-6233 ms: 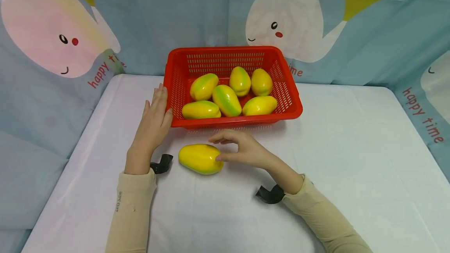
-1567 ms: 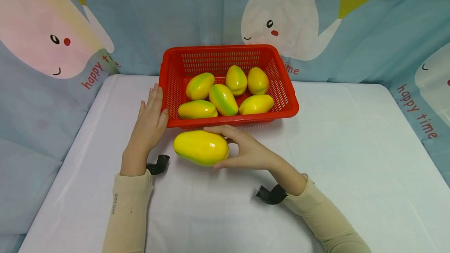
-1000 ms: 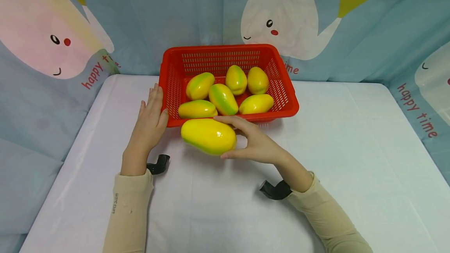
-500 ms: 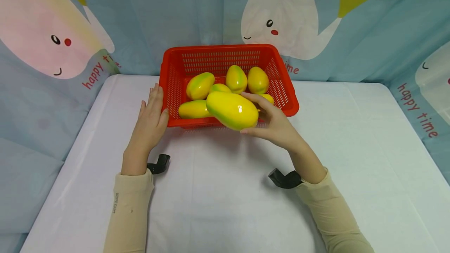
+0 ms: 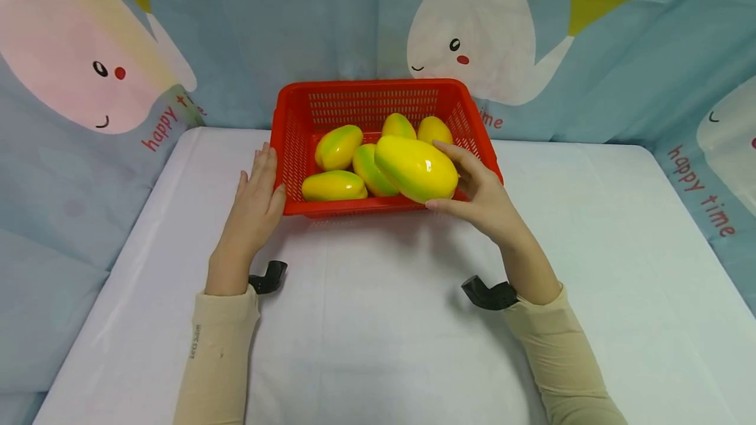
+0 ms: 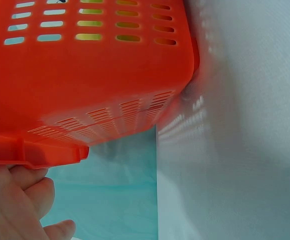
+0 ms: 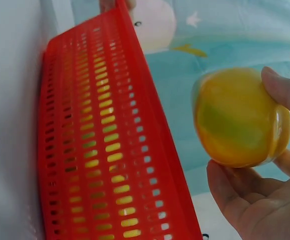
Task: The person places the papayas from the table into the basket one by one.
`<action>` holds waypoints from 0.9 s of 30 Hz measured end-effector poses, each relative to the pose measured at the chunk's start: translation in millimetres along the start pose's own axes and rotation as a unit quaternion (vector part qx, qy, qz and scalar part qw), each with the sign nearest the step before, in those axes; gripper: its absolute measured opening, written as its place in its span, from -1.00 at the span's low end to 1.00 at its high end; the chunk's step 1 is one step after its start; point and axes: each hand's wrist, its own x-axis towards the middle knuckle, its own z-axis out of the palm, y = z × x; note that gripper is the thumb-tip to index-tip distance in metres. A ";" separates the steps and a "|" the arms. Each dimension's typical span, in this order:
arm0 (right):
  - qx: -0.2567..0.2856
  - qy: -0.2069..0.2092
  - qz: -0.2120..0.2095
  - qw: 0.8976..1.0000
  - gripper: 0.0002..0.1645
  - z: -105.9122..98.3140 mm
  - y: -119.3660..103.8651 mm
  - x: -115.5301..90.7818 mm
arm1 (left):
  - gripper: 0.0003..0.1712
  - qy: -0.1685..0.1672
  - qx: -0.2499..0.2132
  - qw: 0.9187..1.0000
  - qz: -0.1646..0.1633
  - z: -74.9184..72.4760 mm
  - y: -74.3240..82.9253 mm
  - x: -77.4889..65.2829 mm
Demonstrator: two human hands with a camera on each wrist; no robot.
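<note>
My right hand [image 5: 481,199] holds a glossy yellow papaya [image 5: 416,169] with a green streak, thumb on the near side and fingers on the far side. The fruit hangs over the front part of a red plastic basket [image 5: 378,87], above its rim in the right wrist view. Several similar papayas [image 5: 334,186] lie inside; the held one partly covers those at the right. My left hand [image 5: 251,208] rests with straight fingers along the basket's left side. In the left wrist view its fingers [image 6: 39,192] are right at the rim.
The basket stands on a white-covered table [image 5: 378,346] near its back edge. Behind hangs a blue cloth [image 5: 295,18] with whale prints. A black wrist mount [image 5: 489,294] sticks out from the right sleeve, another black mount [image 5: 270,277] from the left.
My right hand took hold of the papaya on the table, lifted it and carried it forward and right over the basket. My left hand has stayed at the basket's left side.
</note>
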 end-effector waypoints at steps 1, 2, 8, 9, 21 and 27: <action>-0.005 0.003 0.003 1.000 -0.12 -1.2 0.8 1.6 | -0.30 0.000 -0.001 1.000 0.000 0.0 -0.1 -0.1; -0.010 0.006 0.006 1.000 -0.13 -2.5 1.6 3.4 | -0.30 0.000 -0.003 1.000 0.000 0.0 -0.1 -0.2; -0.036 0.019 0.035 0.999 -0.13 -11.1 2.8 14.3 | -0.30 0.000 -0.003 1.000 0.001 -0.2 0.5 -1.1; -0.038 0.021 0.040 0.998 -0.13 -12.7 2.8 15.8 | -0.30 0.000 -0.002 1.000 0.001 -0.2 0.7 -0.9; -0.079 0.009 0.096 0.992 -0.14 -19.1 18.4 42.0 | -0.30 0.002 -0.003 1.000 0.009 -1.0 2.4 -1.7; -0.097 0.004 0.121 0.988 -0.12 -14.9 26.3 51.5 | -0.30 0.006 -0.004 1.000 0.010 0.9 0.7 -2.9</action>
